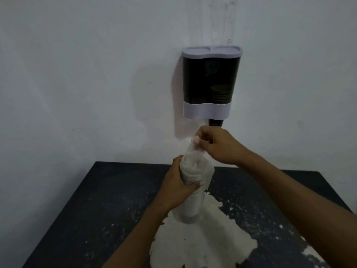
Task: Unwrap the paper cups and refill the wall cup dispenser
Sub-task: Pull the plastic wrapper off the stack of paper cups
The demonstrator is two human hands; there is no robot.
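A wrapped stack of paper cups (191, 192) stands upright on the dark bench (92, 209), at 6 o'clock from the wall cup dispenser (210, 82). The left hand (178, 184) has its fingers curled tight around the stack's upper part. The right hand (214, 144), at 12 o'clock above the stack, pinches the clear plastic wrapper (193, 153) between closed fingers.

Dim, soft, slightly blurred, dispenser (210, 82) shadow thrown left on wall (77, 74)

Head-height view, close, facing the wall (96, 74)
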